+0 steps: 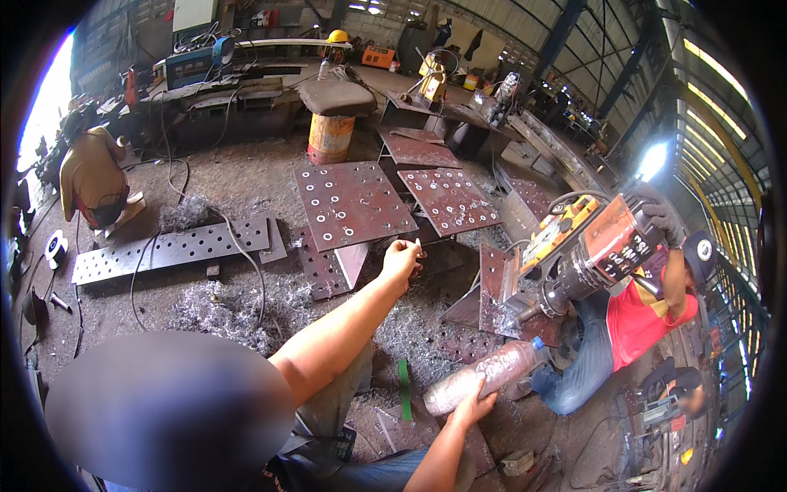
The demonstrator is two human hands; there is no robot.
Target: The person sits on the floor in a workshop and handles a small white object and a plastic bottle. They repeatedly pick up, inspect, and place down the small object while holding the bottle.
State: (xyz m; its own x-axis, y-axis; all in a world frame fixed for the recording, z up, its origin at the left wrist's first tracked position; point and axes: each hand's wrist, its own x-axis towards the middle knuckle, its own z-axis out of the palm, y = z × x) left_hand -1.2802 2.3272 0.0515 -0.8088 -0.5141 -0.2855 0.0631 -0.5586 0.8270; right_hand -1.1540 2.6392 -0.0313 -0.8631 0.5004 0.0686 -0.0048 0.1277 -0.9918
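My left hand (401, 261) reaches out over the work with its fingers pinched around a small white piece (419, 243), too small to name. Just beyond it lie two red-brown steel plates, one on the left (352, 201) and one on the right (449, 199), both with holes and white rings on them. Low on the right, my right hand (474, 403) grips a clear plastic bottle (447, 389) with a blue cap. The bottle leans, its capped end pointing up and right. A large blurred shape (168, 410) hides my left upper arm.
At right, a gloved co-worker (656, 316) in a red shirt handles a large drilling machine (574, 262). Another person (97, 176) crouches at far left. Metal shavings (225, 316), a long drilled plate (172, 250), cables and a padded drum stool (334, 102) stand or lie around.
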